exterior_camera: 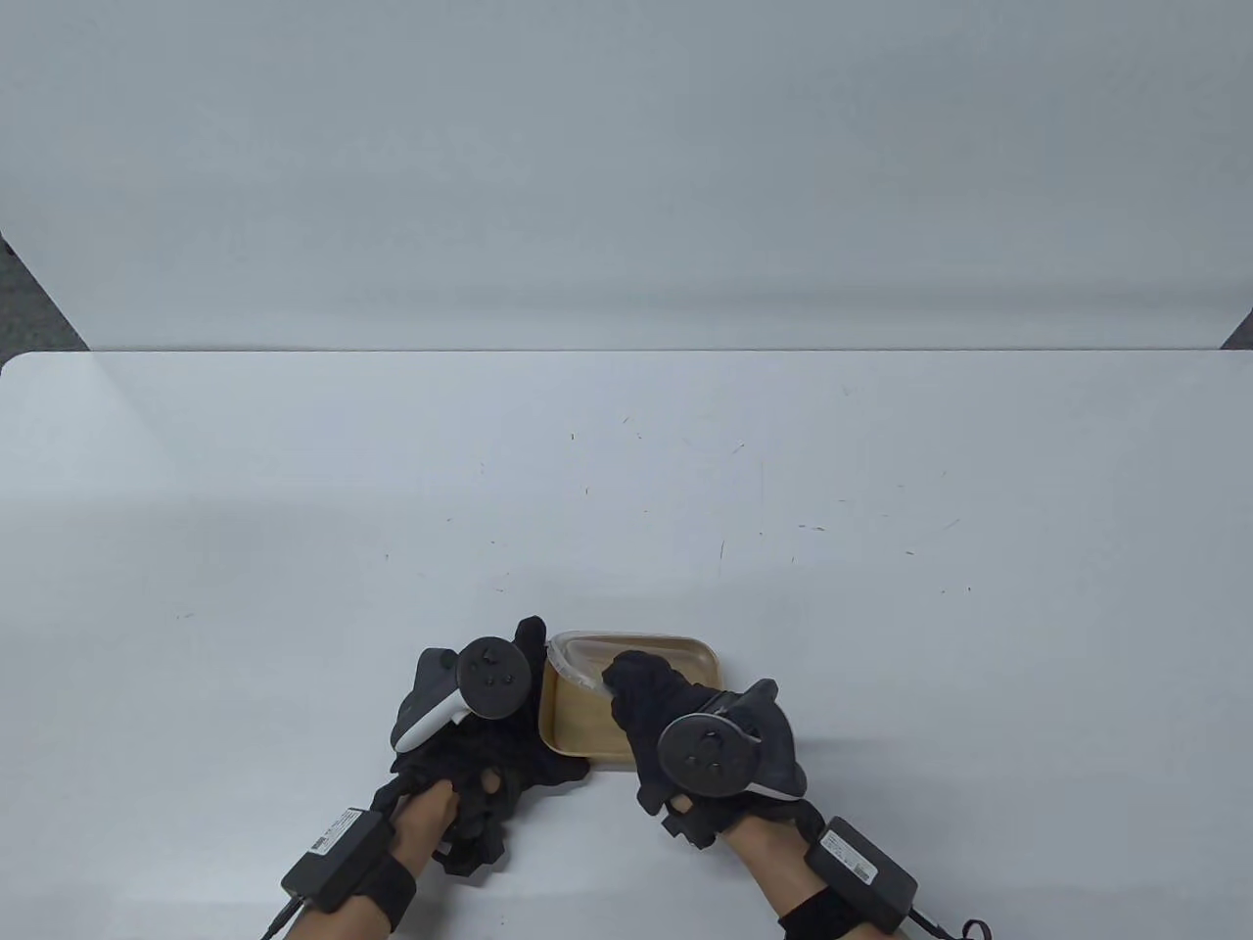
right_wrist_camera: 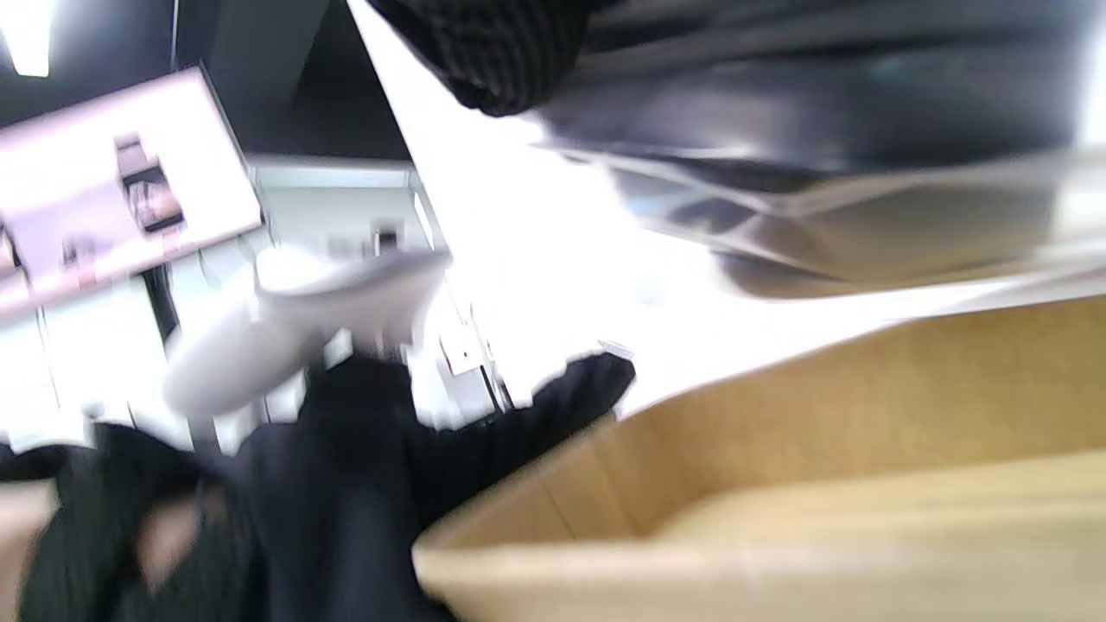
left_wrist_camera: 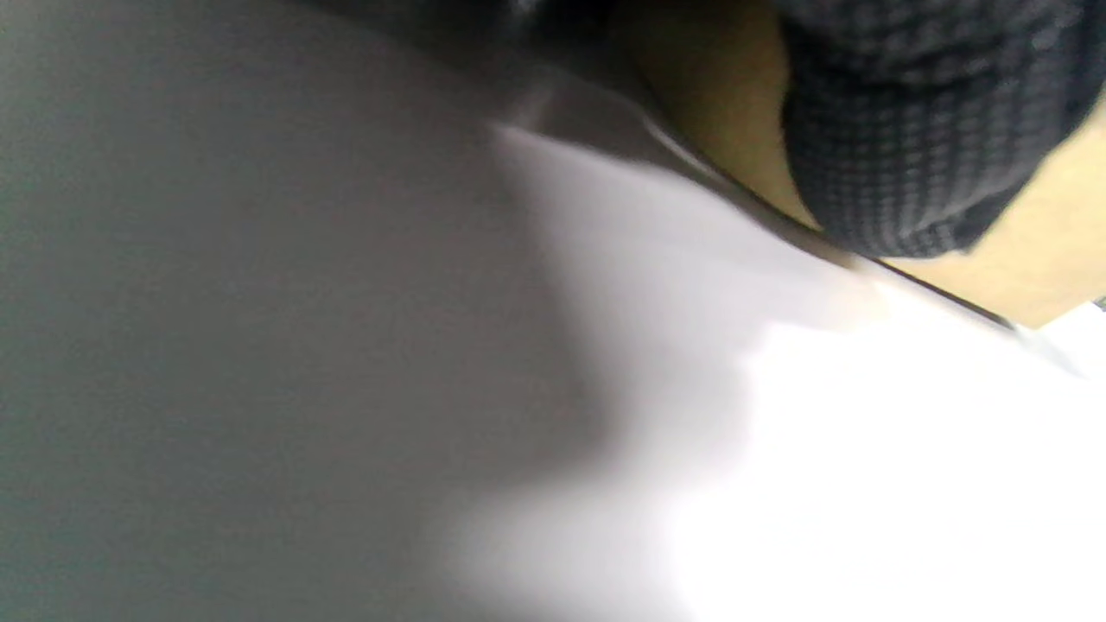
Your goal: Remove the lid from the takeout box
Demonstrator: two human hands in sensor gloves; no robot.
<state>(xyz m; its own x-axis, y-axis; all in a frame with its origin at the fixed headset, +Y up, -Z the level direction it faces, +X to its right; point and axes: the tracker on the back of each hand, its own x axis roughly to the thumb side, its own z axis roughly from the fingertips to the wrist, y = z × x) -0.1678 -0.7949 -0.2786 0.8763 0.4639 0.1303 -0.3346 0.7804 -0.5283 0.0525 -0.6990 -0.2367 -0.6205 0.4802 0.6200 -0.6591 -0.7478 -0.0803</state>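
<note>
A clear plastic lid (exterior_camera: 587,661) tilts up off a tan takeout box (exterior_camera: 578,720) near the front edge of the white table (exterior_camera: 626,470), held by the fingers of the right hand (exterior_camera: 675,725), which reach over the box. The left hand (exterior_camera: 480,725) rests against the box's left side; how firmly it grips cannot be told. Both wrist views are blurred.
</note>
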